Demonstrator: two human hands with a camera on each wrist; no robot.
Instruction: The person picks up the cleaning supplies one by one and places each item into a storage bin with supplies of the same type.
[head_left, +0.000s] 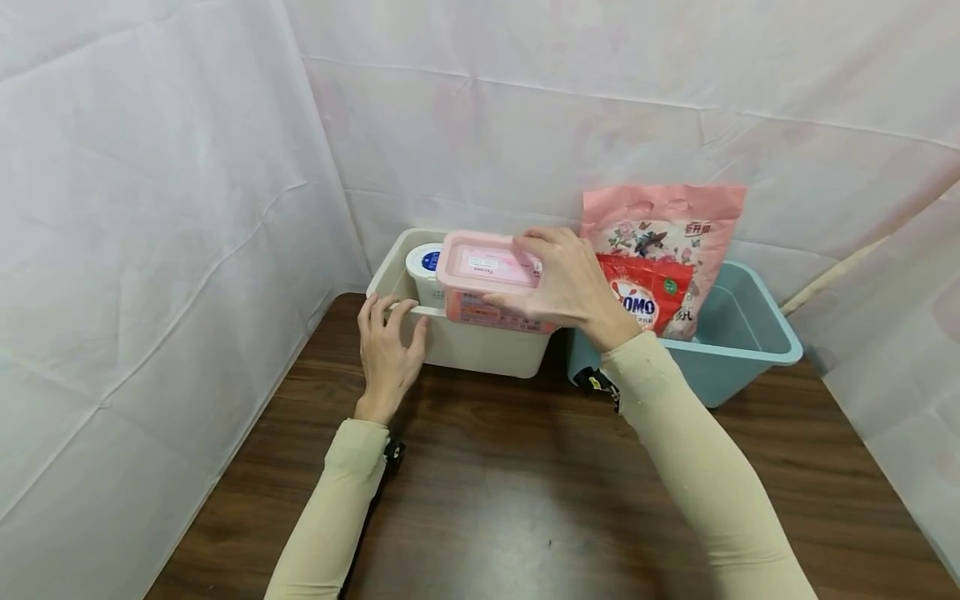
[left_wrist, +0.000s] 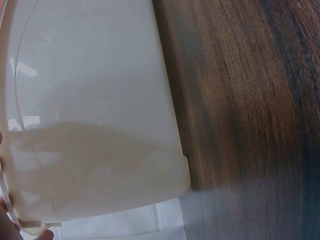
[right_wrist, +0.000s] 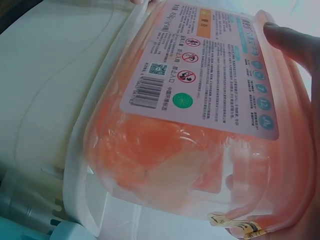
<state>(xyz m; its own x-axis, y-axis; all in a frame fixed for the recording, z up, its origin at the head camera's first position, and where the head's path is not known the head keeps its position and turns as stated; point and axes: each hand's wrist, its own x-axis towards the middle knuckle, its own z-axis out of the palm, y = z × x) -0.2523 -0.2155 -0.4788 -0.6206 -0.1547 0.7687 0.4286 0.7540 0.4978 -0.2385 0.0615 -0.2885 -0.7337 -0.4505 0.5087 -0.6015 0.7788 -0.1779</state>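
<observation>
My right hand grips a pink lidded plastic box, thumb along its near side and fingers over the far side. The box is over the right part of a cream storage bin, overlapping its front rim. In the right wrist view, the clear-sided box bears a printed label with a barcode and is tilted. At the bin's front left corner, my left hand holds the rim with its fingers hooked over it. Inside the bin, left of the box, stands a white tub with a blue mark on its lid.
A blue storage bin stands to the right, holding a large pink bag and a smaller red OMO bag. Both bins stand on a dark wooden table. White sheeting hangs behind and at both sides.
</observation>
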